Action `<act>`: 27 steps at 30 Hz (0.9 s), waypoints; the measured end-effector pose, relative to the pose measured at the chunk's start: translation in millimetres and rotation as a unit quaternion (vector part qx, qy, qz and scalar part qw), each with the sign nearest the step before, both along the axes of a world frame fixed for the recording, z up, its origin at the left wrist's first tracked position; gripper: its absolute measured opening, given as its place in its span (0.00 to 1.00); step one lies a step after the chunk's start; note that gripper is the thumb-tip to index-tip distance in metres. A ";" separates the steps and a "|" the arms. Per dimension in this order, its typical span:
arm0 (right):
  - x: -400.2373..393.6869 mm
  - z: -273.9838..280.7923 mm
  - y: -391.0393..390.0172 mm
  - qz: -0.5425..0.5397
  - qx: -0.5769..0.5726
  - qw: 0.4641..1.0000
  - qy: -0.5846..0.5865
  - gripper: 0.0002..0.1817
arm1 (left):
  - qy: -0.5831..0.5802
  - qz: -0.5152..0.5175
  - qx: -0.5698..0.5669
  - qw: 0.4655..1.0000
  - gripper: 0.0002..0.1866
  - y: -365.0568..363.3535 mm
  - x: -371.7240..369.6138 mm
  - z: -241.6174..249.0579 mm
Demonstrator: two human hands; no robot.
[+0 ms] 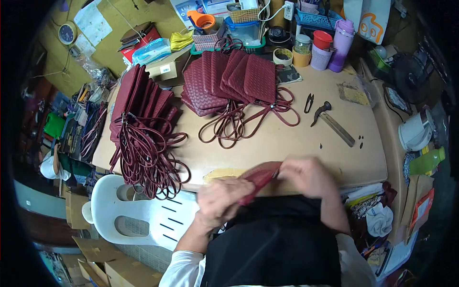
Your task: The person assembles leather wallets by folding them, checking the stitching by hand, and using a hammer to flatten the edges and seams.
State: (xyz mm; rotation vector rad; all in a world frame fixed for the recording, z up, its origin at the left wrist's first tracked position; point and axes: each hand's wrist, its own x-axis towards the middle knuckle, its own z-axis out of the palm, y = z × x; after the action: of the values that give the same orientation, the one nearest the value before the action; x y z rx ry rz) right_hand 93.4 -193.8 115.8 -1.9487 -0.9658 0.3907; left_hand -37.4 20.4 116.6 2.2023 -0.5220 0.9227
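Near the table's front edge, a dark red pouch [261, 178] is held tilted between my two hands. My left hand [221, 198] is closed round its lower left end. At its upper right end is my right hand [302, 176], blurred, with fingers bent in at the pouch's edge; what exactly they grip cannot be made out. Beyond them lies a fanned row of dark red woven pouches [229, 79] with looped straps. Another thick stack of pouches [143, 105] stands to the left, its many straps hanging over the table's edge.
A hammer [337, 129] and small snips [309, 103] lie on the table [191, 148] at the right. Tape, cups, a purple bottle [342, 45] and baskets line the back. A white chair [107, 205] stands front left. At far left is another person [50, 167].
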 end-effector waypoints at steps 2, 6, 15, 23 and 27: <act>41.0 -23.0 -22.6 -0.115 0.032 0.993 0.024 0.06 | -0.026 0.047 -0.109 0.993 0.08 17.4 -4.1 0.9; 41.6 -12.4 -36.9 -0.285 0.088 0.888 -0.350 0.05 | -0.026 0.126 0.093 0.987 0.09 31.2 12.0 -1.2; 58.4 -60.0 -121.3 -0.271 -0.163 0.933 -0.175 0.28 | 0.306 0.059 0.127 0.942 0.20 33.7 22.1 -65.9; 133.7 -97.9 -61.3 -0.359 -0.281 0.854 -0.252 0.24 | 0.298 0.007 0.261 0.918 0.35 -47.2 56.3 -91.5; 105.3 -72.0 -68.0 -0.352 -0.003 0.914 0.202 0.18 | 0.303 0.015 0.253 0.919 0.36 -47.7 56.7 -96.6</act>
State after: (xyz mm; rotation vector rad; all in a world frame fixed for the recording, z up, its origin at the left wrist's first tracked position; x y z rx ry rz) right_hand 198.7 -261.9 43.8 -1.9641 0.0277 0.3476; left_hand 19.3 -27.3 20.0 2.7936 -0.4529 0.0681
